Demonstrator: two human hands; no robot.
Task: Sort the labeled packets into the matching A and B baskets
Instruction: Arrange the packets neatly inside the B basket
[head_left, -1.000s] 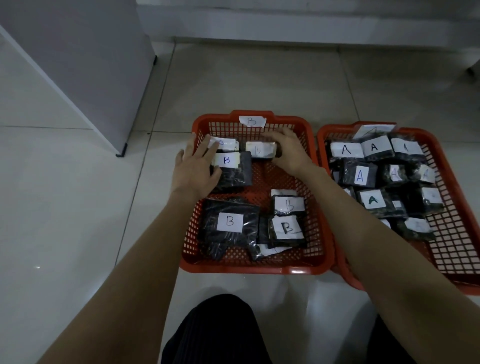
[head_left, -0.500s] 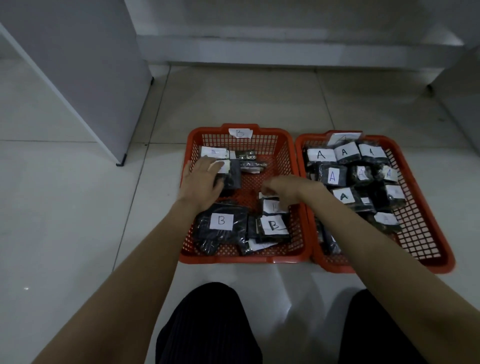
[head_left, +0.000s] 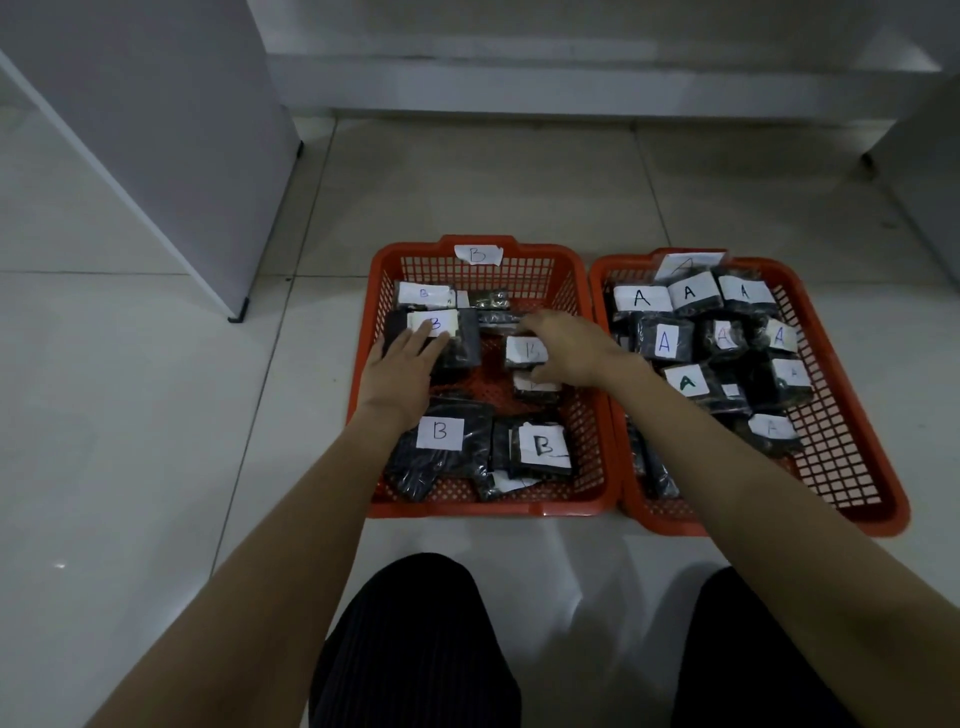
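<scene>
Two red mesh baskets stand side by side on the floor. The B basket (head_left: 488, 508) on the left holds several dark packets with white B labels, such as a large one (head_left: 441, 431) near the front. The A basket (head_left: 840, 374) on the right is full of A-labelled packets (head_left: 665, 340). My left hand (head_left: 402, 366) lies flat, fingers apart, on a B packet (head_left: 462, 345) at the basket's left. My right hand (head_left: 566, 348) is low over the B basket's middle. Its fingers and thumb are spread on either side of a small B packet (head_left: 524, 349) that lies in the basket.
A grey cabinet (head_left: 156, 156) stands on the tile floor to the left, and another one (head_left: 924, 156) at the far right. A low wall step (head_left: 519, 78) runs along the back. My knees in dark trousers (head_left: 410, 649) are just in front of the baskets.
My right hand left the far end of the B basket, drew back to its middle, and now sits over a small B packet. The left hand has slid slightly nearer along its packet.
</scene>
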